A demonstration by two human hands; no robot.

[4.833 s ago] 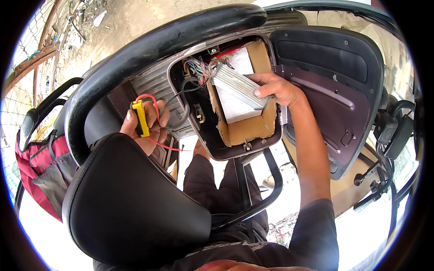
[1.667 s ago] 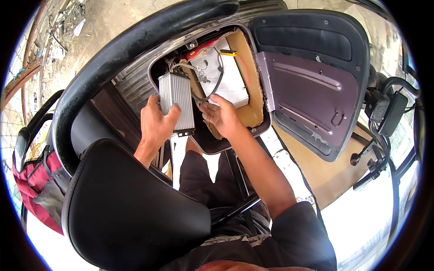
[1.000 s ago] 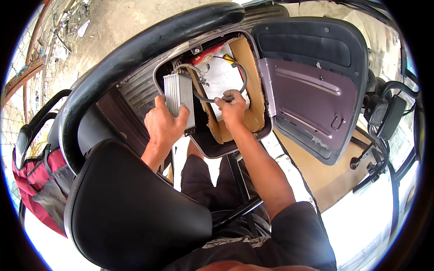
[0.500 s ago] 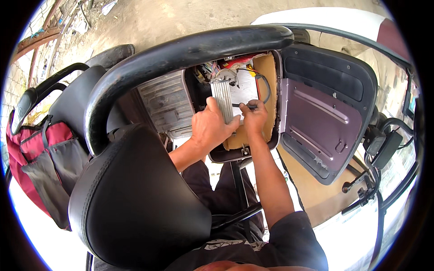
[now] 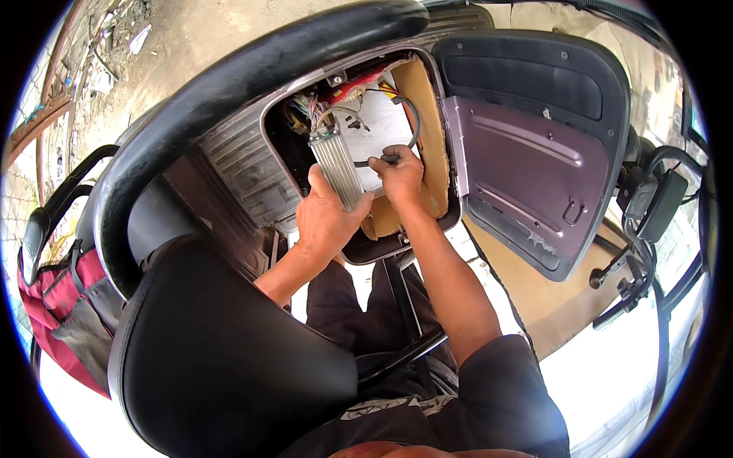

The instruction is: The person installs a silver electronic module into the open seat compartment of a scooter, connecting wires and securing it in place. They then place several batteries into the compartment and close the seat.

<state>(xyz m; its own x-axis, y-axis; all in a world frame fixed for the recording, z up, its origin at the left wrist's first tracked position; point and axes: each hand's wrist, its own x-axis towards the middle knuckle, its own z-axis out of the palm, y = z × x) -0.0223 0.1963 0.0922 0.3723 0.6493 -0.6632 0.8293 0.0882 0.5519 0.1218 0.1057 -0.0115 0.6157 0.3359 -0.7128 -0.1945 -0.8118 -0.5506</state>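
Observation:
My left hand (image 5: 322, 217) grips a silver, finned metal box (image 5: 336, 160) at its lower left, the box tilted slightly over the left part of an open compartment (image 5: 443, 137). A bundle of coloured wires (image 5: 311, 108) runs at its upper end. My right hand (image 5: 399, 174) pinches a thick dark cable (image 5: 414, 122) just right of the box. Behind them lie a white flat surface (image 5: 382, 122) inside a cardboard lining (image 5: 431, 175), a red item (image 5: 343, 90) and a small yellow piece (image 5: 388, 90), partly hidden at the back.
The hinged lid (image 5: 534, 183) stands open at the right, beside black tubing and fittings (image 5: 649, 198). A black seat (image 5: 221, 343) fills the lower left, with a curved black bar (image 5: 175, 107) above it. A red and grey bag (image 5: 61, 305) hangs at far left.
Earlier my left hand held the yellow piece, my right the metal box; now my left grips the box and my right the cable. Since then, the box has shifted slightly right.

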